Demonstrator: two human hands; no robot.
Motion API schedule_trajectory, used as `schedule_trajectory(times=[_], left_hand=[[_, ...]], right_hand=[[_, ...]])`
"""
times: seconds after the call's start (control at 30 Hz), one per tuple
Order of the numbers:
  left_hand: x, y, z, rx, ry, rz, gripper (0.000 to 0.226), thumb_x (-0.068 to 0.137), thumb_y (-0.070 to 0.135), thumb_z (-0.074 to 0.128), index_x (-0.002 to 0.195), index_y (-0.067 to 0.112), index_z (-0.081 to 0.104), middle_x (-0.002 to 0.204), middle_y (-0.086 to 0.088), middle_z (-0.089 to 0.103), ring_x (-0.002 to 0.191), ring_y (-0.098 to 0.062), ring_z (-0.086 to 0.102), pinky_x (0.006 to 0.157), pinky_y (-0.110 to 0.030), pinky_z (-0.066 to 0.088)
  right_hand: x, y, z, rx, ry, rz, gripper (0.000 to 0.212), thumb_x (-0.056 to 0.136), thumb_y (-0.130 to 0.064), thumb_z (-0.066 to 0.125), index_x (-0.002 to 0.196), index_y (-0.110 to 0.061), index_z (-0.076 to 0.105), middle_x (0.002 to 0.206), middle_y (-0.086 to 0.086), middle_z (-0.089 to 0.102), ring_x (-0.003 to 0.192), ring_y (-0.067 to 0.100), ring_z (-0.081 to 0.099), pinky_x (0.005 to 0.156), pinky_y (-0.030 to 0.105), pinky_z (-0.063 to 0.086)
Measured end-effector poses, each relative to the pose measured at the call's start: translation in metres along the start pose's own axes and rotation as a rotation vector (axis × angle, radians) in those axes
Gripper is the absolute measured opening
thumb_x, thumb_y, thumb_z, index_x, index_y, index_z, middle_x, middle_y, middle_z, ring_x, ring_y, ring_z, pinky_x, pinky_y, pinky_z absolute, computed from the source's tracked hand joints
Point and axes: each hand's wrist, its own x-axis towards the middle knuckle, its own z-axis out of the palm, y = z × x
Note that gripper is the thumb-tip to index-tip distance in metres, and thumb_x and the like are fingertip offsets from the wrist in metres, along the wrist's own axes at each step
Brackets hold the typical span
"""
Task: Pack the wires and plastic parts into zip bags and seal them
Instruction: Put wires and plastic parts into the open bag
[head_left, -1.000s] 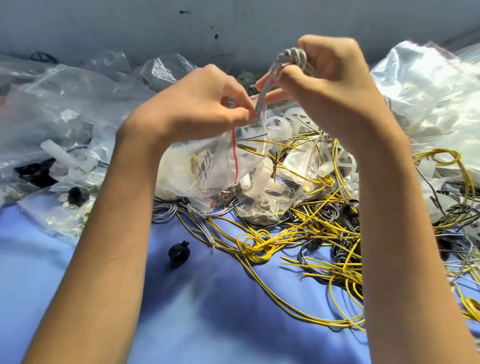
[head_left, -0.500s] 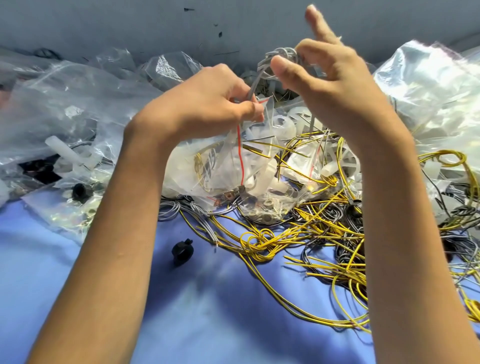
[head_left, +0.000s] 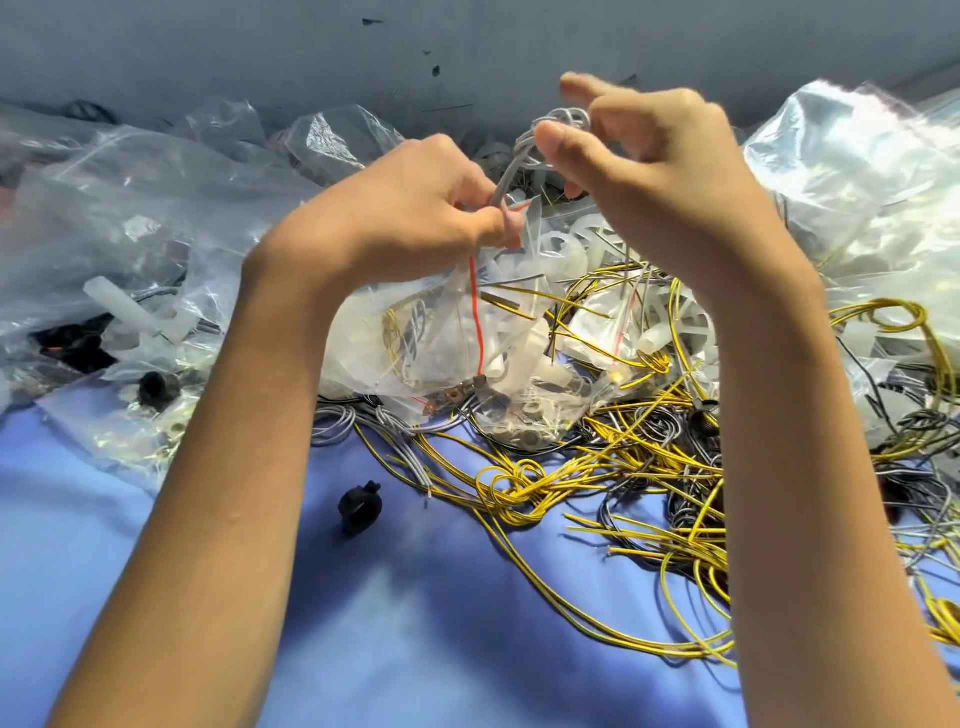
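Because the grey wire coil (head_left: 524, 150) has to slide in cleanly, my left hand (head_left: 415, 208) pinches the lip of the zip bag (head_left: 467, 322) between thumb and curled fingers, hanging it above the pile (head_left: 597, 312) near the far edge of the worktop (head_left: 415, 597). My right hand (head_left: 649, 182) clamps thumb and fingers on the coil's top loops just above that mouth, aiming its tail down into it.
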Motion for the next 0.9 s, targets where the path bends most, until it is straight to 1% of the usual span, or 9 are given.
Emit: schedule_trajectory(times=[0.07, 0.13, 0.17, 0.23, 0.33, 0.43, 0.63, 0.77, 0.9], left_hand=[[-0.001, 0.002, 0.001, -0.010, -0.007, 0.001, 0.023, 0.093, 0.036, 0.055, 0.092, 0.024, 0.075, 0.089, -0.011, 0.065, 0.081, -0.027, 0.058, 0.073, -0.036, 0.045], [0.000, 0.003, 0.002, -0.018, -0.015, -0.006, 0.023, 0.093, 0.037, 0.055, 0.091, 0.025, 0.074, 0.079, -0.011, 0.064, 0.070, -0.023, 0.056, 0.066, -0.033, 0.043], [0.000, 0.004, 0.002, -0.020, -0.017, -0.011, 0.023, 0.093, 0.036, 0.055, 0.091, 0.024, 0.074, 0.070, -0.009, 0.060, 0.063, -0.017, 0.052, 0.062, -0.030, 0.041], [0.000, 0.004, 0.003, -0.018, -0.033, -0.012, 0.025, 0.093, 0.035, 0.055, 0.092, 0.019, 0.074, 0.067, -0.004, 0.059, 0.062, -0.013, 0.052, 0.061, -0.028, 0.039], [0.001, 0.002, 0.005, -0.009, -0.076, -0.012, 0.031, 0.092, 0.036, 0.057, 0.093, 0.009, 0.071, 0.080, -0.011, 0.063, 0.076, -0.023, 0.054, 0.071, -0.035, 0.044], [0.002, 0.000, 0.005, 0.011, -0.095, 0.014, 0.029, 0.090, 0.037, 0.058, 0.095, 0.012, 0.072, 0.086, -0.006, 0.066, 0.081, -0.021, 0.059, 0.077, -0.035, 0.045], [-0.001, -0.001, 0.001, 0.009, -0.082, 0.043, 0.023, 0.074, 0.062, 0.059, 0.074, 0.040, 0.067, 0.074, 0.019, 0.060, 0.064, 0.008, 0.052, 0.060, -0.025, 0.035], [-0.003, -0.002, 0.000, 0.009, -0.109, -0.002, 0.051, 0.051, 0.084, 0.054, 0.079, 0.043, 0.070, 0.085, 0.020, 0.062, 0.073, 0.003, 0.056, 0.067, -0.027, 0.041], [-0.003, -0.005, 0.000, 0.075, -0.107, 0.014, 0.038, 0.066, 0.067, 0.067, 0.091, 0.038, 0.070, 0.092, 0.016, 0.063, 0.079, 0.000, 0.058, 0.066, -0.024, 0.039]], right_hand=[[0.000, -0.001, 0.004, 0.244, -0.029, -0.039, 0.045, 0.088, -0.030, 0.058, 0.077, 0.014, 0.055, 0.103, 0.025, 0.068, 0.106, 0.015, 0.065, 0.072, 0.028, 0.036], [0.002, -0.003, 0.008, 0.369, -0.006, -0.058, 0.046, 0.082, -0.024, 0.059, 0.073, 0.019, 0.048, 0.096, 0.033, 0.066, 0.106, 0.028, 0.065, 0.083, 0.035, 0.050], [0.002, -0.005, 0.011, 0.394, 0.005, -0.068, 0.047, 0.080, -0.024, 0.059, 0.072, 0.020, 0.046, 0.096, 0.040, 0.061, 0.102, 0.037, 0.064, 0.088, 0.054, 0.050], [0.001, -0.010, 0.014, 0.392, 0.009, -0.084, 0.045, 0.079, -0.021, 0.059, 0.073, 0.020, 0.044, 0.089, 0.039, 0.061, 0.088, 0.040, 0.067, 0.078, 0.061, 0.049], [0.001, -0.007, 0.015, 0.380, 0.012, -0.068, 0.033, 0.089, -0.015, 0.056, 0.077, 0.014, 0.047, 0.086, 0.017, 0.072, 0.076, 0.018, 0.072, 0.072, 0.046, 0.058], [0.001, -0.005, 0.013, 0.443, 0.017, -0.063, 0.020, 0.094, -0.016, 0.052, 0.084, 0.000, 0.047, 0.094, 0.021, 0.067, 0.077, 0.024, 0.072, 0.064, 0.034, 0.059], [0.001, -0.004, 0.013, 0.380, 0.057, -0.118, 0.014, 0.092, -0.012, 0.051, 0.091, -0.010, 0.037, 0.085, 0.022, 0.047, 0.065, 0.035, 0.059, 0.063, 0.051, 0.056], [0.001, -0.004, 0.013, 0.446, 0.054, -0.127, 0.016, 0.098, -0.021, 0.049, 0.090, -0.021, 0.034, 0.088, 0.017, 0.059, 0.052, 0.011, 0.057, 0.049, 0.033, 0.054], [0.002, 0.002, 0.013, 0.484, 0.081, -0.090, 0.018, 0.099, -0.022, 0.045, 0.089, -0.023, 0.031, 0.067, 0.001, 0.062, 0.043, 0.020, 0.057, 0.043, 0.028, 0.049]])
